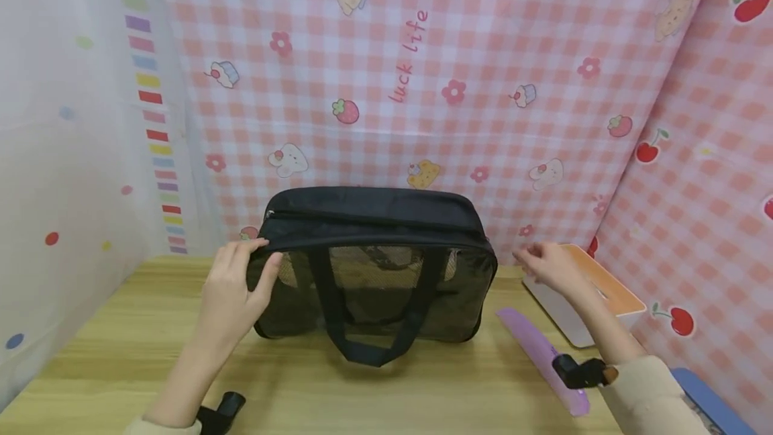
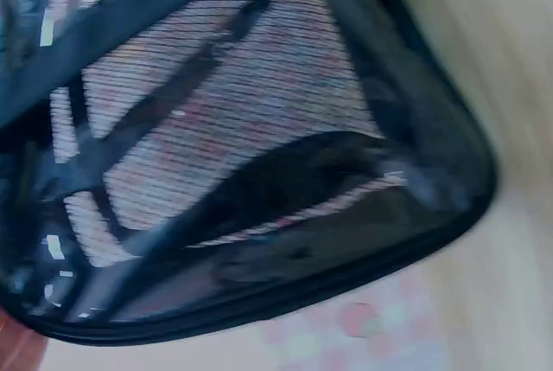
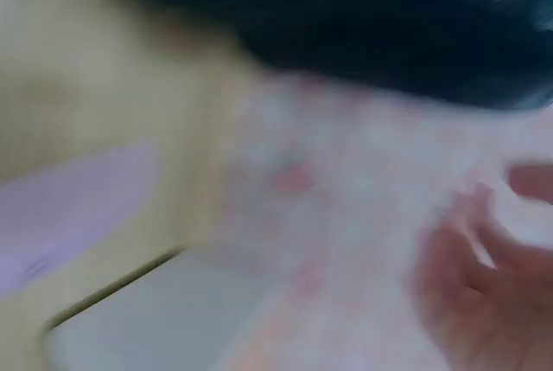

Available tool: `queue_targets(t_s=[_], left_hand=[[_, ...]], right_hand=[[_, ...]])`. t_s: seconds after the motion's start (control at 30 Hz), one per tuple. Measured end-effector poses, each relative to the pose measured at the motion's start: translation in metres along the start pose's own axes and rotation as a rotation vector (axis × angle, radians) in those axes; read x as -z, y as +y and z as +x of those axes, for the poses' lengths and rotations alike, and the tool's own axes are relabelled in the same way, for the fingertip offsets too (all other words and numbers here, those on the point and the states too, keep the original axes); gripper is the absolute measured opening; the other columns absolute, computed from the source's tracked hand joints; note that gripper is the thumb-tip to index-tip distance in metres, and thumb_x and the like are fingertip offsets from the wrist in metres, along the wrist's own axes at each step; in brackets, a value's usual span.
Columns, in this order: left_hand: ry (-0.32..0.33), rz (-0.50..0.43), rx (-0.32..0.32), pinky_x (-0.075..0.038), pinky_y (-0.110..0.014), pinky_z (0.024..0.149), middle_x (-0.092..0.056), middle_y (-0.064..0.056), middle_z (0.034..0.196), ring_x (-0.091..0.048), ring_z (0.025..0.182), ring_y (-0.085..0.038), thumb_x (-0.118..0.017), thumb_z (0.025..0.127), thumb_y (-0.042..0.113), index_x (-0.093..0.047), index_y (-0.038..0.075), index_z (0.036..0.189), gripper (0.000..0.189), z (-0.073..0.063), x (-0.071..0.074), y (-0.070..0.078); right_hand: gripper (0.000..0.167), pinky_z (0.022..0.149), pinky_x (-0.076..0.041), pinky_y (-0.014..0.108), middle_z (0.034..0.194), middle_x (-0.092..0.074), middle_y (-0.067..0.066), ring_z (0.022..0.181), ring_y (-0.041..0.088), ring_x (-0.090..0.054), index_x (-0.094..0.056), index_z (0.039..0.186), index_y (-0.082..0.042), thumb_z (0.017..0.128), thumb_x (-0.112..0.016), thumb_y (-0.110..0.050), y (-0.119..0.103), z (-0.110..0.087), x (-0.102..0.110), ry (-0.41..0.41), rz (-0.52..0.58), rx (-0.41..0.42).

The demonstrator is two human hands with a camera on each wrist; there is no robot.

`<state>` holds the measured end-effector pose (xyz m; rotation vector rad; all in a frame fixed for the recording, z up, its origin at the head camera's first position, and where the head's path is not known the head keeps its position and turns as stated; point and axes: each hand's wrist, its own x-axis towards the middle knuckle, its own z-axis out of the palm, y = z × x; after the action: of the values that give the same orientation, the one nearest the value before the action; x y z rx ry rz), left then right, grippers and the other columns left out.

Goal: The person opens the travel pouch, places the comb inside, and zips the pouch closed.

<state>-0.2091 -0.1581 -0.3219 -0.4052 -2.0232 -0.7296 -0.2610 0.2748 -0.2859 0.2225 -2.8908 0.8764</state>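
Observation:
A black handbag [image 1: 377, 294] with a see-through front stands upright on the table, its strap handle [image 1: 374, 354] hanging down in front. My left hand [image 1: 232, 287] holds the bag's upper left corner, thumb at the front and fingers at the top edge. In the left wrist view the bag's clear panel [image 2: 225, 103] fills most of the picture. To the right of the bag, apart from it, my right hand [image 1: 549, 266] hovers in the air with loosely bent fingers. It holds nothing; the right wrist view is blurred.
A purple curved strip [image 1: 537, 348] lies on the table [image 1: 290, 395] at the right. Behind it stands a white box with an orange rim [image 1: 625, 297]. A blue object [image 1: 703, 398] shows at the lower right. Patterned cloths [image 1: 392, 139] enclose the back and sides.

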Motion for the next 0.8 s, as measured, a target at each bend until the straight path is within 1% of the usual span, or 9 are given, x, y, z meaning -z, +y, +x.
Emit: queue_targets(t_s=[0.07, 0.13, 0.23, 0.33, 0.43, 0.5, 0.57, 0.63, 0.8], left_hand=[[-0.057, 0.003, 0.03, -0.047, -0.048, 0.079, -0.061, -0.019, 0.099, -0.054, 0.096, -0.034, -0.06, 0.088, 0.018, -0.062, -0.003, 0.102, 0.026, 0.012, 0.006, 0.005], [-0.146, -0.01, 0.038, -0.048, -0.048, 0.079, -0.062, -0.017, 0.097, -0.056, 0.094, -0.032, -0.059, 0.089, 0.016, -0.063, -0.001, 0.1, 0.02, 0.029, 0.01, 0.011], [-0.345, -0.034, 0.029, -0.049, -0.046, 0.08, -0.064, -0.015, 0.095, -0.059, 0.091, -0.03, -0.06, 0.089, 0.013, -0.064, 0.001, 0.098, 0.016, 0.062, 0.01, 0.021], [-0.553, -0.047, 0.009, -0.051, -0.042, 0.08, -0.065, -0.014, 0.093, -0.062, 0.087, -0.027, -0.06, 0.088, 0.01, -0.064, 0.001, 0.097, 0.013, 0.096, 0.0, 0.03], [-0.741, -0.028, -0.039, -0.053, -0.037, 0.077, -0.066, -0.014, 0.091, -0.063, 0.084, -0.024, -0.063, 0.086, 0.01, -0.064, 0.0, 0.097, 0.014, 0.122, -0.017, 0.035], [-0.862, -0.026, -0.076, -0.054, -0.035, 0.076, -0.067, -0.014, 0.09, -0.064, 0.084, -0.024, -0.065, 0.084, 0.01, -0.064, -0.001, 0.097, 0.017, 0.134, -0.028, 0.038], [-0.976, -0.025, -0.092, -0.054, -0.033, 0.076, -0.067, -0.014, 0.091, -0.064, 0.085, -0.024, -0.067, 0.082, 0.01, -0.064, -0.001, 0.098, 0.02, 0.143, -0.037, 0.039], [-1.068, -0.029, -0.089, -0.054, -0.032, 0.077, -0.067, -0.015, 0.093, -0.064, 0.087, -0.025, -0.069, 0.081, 0.009, -0.063, -0.002, 0.1, 0.023, 0.149, -0.045, 0.04], [-1.238, 0.025, -0.022, -0.052, -0.032, 0.086, -0.063, -0.017, 0.106, -0.06, 0.1, -0.027, -0.067, 0.082, 0.008, -0.058, -0.004, 0.111, 0.033, 0.155, -0.055, 0.042]], right_hand=[[0.031, 0.05, -0.044, 0.024, 0.062, -0.051, 0.003, 0.055, 0.011, -0.048, -0.055, 0.078, 0.002, 0.092, -0.052, -0.025, 0.032, -0.017, -0.008, -0.173, -0.032, -0.063], [0.029, 0.048, -0.043, 0.022, 0.06, -0.047, 0.0, 0.053, 0.01, -0.044, -0.051, 0.072, -0.003, 0.089, -0.056, -0.025, 0.059, -0.034, -0.018, -0.314, -0.066, -0.155], [0.034, 0.046, -0.045, 0.021, 0.054, -0.042, -0.002, 0.049, 0.008, -0.038, -0.044, 0.063, -0.009, 0.083, -0.064, -0.029, 0.088, -0.057, -0.032, -0.41, -0.106, -0.322], [0.042, 0.047, -0.05, 0.025, 0.054, -0.042, -0.001, 0.049, 0.009, -0.04, -0.04, 0.062, -0.011, 0.077, -0.071, -0.036, 0.104, -0.072, -0.041, -0.416, -0.145, -0.424], [0.044, 0.049, -0.052, 0.027, 0.058, -0.046, 0.002, 0.052, 0.012, -0.045, -0.043, 0.063, -0.009, 0.071, -0.075, -0.038, 0.112, -0.079, -0.048, -0.405, -0.178, -0.439], [0.043, 0.047, -0.049, 0.023, 0.057, -0.047, 0.001, 0.051, 0.011, -0.045, -0.044, 0.062, -0.009, 0.07, -0.076, -0.038, 0.114, -0.081, -0.052, -0.399, -0.184, -0.441], [0.043, 0.046, -0.046, 0.019, 0.054, -0.046, -0.001, 0.048, 0.008, -0.043, -0.044, 0.06, -0.011, 0.07, -0.076, -0.038, 0.115, -0.082, -0.056, -0.406, -0.167, -0.452], [0.04, 0.045, -0.045, 0.018, 0.054, -0.045, -0.001, 0.047, 0.007, -0.043, -0.045, 0.062, -0.009, 0.073, -0.074, -0.035, 0.115, -0.083, -0.059, -0.412, -0.105, -0.457], [0.019, 0.052, -0.054, 0.024, 0.062, -0.048, 0.0, 0.053, 0.008, -0.05, -0.049, 0.07, -0.002, 0.081, -0.062, -0.011, 0.117, -0.08, -0.055, -0.39, 0.15, -0.394]])
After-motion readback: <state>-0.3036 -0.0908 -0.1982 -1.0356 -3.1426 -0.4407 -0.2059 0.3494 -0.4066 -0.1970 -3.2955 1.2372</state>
